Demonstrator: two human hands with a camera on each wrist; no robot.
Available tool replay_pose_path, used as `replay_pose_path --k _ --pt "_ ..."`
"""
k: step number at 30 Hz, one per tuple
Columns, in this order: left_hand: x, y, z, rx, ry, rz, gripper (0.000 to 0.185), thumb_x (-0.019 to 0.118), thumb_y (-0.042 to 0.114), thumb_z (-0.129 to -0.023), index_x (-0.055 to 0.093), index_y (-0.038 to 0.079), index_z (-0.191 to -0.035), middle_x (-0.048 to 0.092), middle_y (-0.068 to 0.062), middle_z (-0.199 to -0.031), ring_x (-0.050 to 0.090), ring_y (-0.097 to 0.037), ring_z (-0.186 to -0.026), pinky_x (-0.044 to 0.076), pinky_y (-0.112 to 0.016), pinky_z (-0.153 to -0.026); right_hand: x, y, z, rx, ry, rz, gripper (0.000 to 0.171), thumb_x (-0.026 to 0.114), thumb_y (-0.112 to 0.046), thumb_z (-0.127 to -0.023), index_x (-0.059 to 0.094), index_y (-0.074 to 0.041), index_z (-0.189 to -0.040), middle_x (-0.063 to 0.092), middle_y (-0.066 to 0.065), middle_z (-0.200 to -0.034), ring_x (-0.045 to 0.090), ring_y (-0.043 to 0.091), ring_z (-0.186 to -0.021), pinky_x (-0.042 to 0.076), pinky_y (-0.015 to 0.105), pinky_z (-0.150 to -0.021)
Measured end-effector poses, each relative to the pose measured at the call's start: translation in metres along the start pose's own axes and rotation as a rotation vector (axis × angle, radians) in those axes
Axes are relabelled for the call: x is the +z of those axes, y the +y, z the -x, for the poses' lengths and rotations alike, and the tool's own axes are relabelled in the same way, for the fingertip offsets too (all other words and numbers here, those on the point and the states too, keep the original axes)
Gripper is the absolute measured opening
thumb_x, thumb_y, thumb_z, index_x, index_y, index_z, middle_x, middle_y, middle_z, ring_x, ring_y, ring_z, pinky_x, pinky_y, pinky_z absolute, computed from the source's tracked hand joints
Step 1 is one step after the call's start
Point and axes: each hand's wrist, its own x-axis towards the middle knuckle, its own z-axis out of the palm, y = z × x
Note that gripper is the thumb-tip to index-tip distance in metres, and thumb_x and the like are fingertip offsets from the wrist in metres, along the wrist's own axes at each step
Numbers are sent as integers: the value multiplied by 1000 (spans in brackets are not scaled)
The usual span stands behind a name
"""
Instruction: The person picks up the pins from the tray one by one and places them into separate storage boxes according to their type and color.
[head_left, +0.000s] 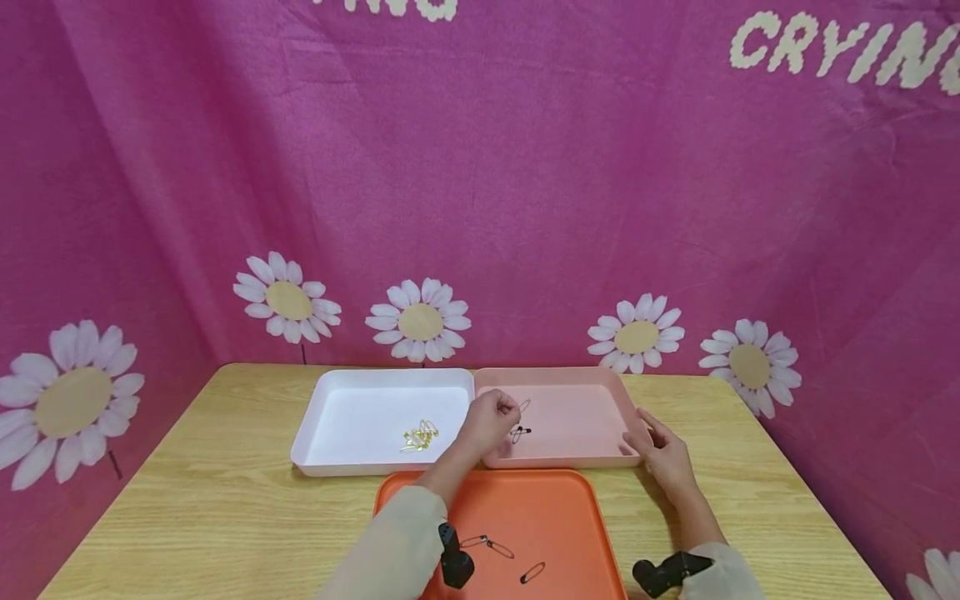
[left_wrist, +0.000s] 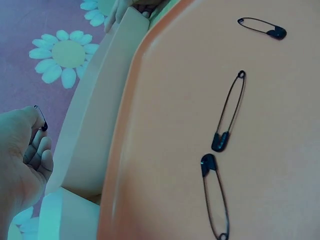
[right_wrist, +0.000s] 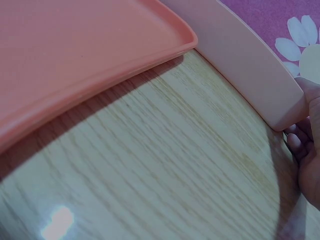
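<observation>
My left hand point(head_left: 486, 423) pinches a black safety pin point(left_wrist: 43, 120) between thumb and fingertips, above the left side of the pink tray point(head_left: 577, 408). Beneath it, black safety pins point(head_left: 521, 432) lie on that tray's floor, partly hidden by the hand. At the tray's right side my right hand point(head_left: 666, 454) holds the rim, thumb over the edge and the other fingers outside. Three more black safety pins, one nearest the right point(head_left: 532, 572), lie apart on the orange tray point(head_left: 540, 508) in front.
A white tray point(head_left: 375, 408) stands against the pink tray's left side, with a small heap of gold safety pins point(head_left: 419, 436) in it. All three trays rest on a wooden table point(head_left: 187, 500). Behind it hangs a magenta cloth point(head_left: 510, 208) with daisies.
</observation>
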Motion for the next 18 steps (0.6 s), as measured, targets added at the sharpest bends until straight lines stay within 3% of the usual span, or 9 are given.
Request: replay_pose_path --k 8,14,18 --pt "7 -6 -1 -54 65 -15 6 59 5 -83 64 2 -85 66 -9 -82 53 -11 -70 49 -25 -69 0 -1 2 -9 3 -21 64 62 -31 -90 35 -11 -145 48 21 -131 45 -10 -90 46 6 -77" --pt "10 -5 -3 -106 73 -39 5 60 7 -85 63 3 -85 65 -6 -79 52 -12 -70 48 -26 -69 -1 -3 2 1 -13 -60 65 63 -27 -89 34 -9 -145 48 22 -127 47 -7 -87 51 13 -77" --pt "11 -4 -2 -128 85 -62 5 60 7 -86 63 3 -85 63 -6 -78 52 -13 -70 48 -27 -69 0 -3 1 23 -9 -37 65 63 -29 -89 34 -12 -145 46 20 -133 45 -7 -90 48 9 -77"
